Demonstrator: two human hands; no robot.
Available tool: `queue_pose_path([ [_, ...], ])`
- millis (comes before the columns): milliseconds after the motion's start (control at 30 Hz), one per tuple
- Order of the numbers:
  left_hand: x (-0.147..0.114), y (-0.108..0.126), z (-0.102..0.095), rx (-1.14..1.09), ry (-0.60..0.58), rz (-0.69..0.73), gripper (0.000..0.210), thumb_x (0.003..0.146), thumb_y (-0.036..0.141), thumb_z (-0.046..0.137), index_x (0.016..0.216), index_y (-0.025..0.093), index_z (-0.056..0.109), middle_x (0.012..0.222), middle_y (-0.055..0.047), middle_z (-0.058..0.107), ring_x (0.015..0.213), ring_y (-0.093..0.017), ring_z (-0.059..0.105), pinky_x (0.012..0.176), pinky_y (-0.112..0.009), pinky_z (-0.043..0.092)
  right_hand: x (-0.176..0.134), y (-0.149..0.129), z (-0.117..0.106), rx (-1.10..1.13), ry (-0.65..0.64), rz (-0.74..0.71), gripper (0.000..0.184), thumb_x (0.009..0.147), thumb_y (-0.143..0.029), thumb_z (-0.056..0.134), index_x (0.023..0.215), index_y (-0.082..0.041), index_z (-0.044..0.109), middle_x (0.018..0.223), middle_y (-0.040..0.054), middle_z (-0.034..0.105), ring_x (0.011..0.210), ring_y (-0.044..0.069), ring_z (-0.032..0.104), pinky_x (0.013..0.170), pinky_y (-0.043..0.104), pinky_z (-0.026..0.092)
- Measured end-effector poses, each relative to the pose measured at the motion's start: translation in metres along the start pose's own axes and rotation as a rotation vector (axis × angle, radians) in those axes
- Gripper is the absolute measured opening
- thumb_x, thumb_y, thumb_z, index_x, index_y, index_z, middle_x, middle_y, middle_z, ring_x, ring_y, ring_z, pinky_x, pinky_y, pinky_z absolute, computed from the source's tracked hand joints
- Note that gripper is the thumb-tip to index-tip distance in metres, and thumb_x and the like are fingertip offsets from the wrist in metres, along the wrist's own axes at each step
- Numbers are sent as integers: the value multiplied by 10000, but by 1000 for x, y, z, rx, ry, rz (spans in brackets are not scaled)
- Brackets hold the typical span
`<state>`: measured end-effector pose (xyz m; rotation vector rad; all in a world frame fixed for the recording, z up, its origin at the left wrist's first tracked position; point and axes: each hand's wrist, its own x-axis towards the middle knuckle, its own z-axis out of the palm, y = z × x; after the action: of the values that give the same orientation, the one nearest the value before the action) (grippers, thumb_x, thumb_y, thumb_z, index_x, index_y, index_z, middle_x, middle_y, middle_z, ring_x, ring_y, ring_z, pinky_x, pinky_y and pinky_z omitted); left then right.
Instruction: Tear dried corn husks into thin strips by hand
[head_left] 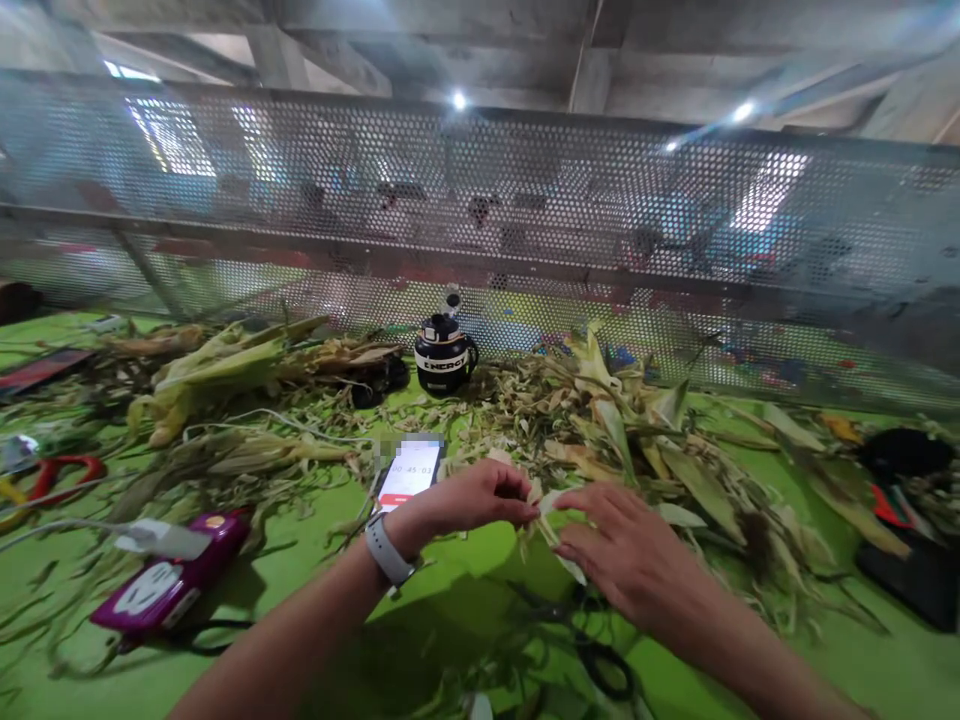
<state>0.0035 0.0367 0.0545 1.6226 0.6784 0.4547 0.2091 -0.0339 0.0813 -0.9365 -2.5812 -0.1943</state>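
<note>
In the middle of the view, my left hand, with a white watch on its wrist, pinches the end of a pale corn husk strip. My right hand has its fingers closed on the same strip from the right. The two hands almost meet above the green table. Below them lie black-handled scissors, blurred and partly in shadow. Just left of my left hand rests a lit phone showing a timer.
Heaps of dry husks spread right and left of a black bottle. A purple power strip with a white plug and red-handled scissors are at left. A perforated metal screen stands behind; a black object lies far right.
</note>
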Motion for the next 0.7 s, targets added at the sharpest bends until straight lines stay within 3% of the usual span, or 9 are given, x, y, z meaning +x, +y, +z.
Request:
queue_pose_path([
  [100,-5,6,10,229,-37,72,126,749,259,616,693,151,646,583,31,546,537,-90,436,526,-190,338,3,0,9,88,33,3,187,929,-206,395,882,-177,574,1070,111,628,999,226,562,874,403,456],
  [200,-11,13,19,430,-63,153,103,762,178,568,734,158,665,676,2,614,608,-110,510,591,-195,374,4,6,18,232,-69,199,251,958,-273,326,846,-182,530,849,75,641,781,189,594,690,319,482],
  [267,-13,17,21,506,-69,174,129,767,144,540,764,155,669,743,-17,646,668,-119,545,645,-201,391,4,8,22,287,-108,332,277,963,-321,312,819,-186,505,716,35,602,636,162,565,572,268,434],
  [367,-14,19,21,517,8,193,126,775,155,536,782,153,662,763,-22,649,692,-121,552,670,-210,400,3,5,26,350,-36,421,304,960,-382,302,810,-191,484,630,1,550,531,138,512,517,244,371],
  [500,-10,13,18,284,182,218,117,773,254,602,816,158,651,879,-46,634,818,-147,564,757,-235,417,3,1,27,427,123,532,307,948,-419,302,813,-199,468,601,-19,506,500,129,475,492,233,344],
  [600,-5,7,20,-19,198,201,179,743,318,658,839,167,652,995,-59,627,936,-169,552,848,-265,396,2,1,28,467,210,622,287,935,-423,332,809,-201,462,612,-18,513,519,133,486,500,230,360],
  [700,-1,3,27,-342,246,96,246,681,354,722,788,151,633,756,-3,609,737,-119,543,753,-252,417,3,2,29,500,274,682,268,932,-410,349,811,-202,466,631,-13,528,550,135,505,522,227,382],
])
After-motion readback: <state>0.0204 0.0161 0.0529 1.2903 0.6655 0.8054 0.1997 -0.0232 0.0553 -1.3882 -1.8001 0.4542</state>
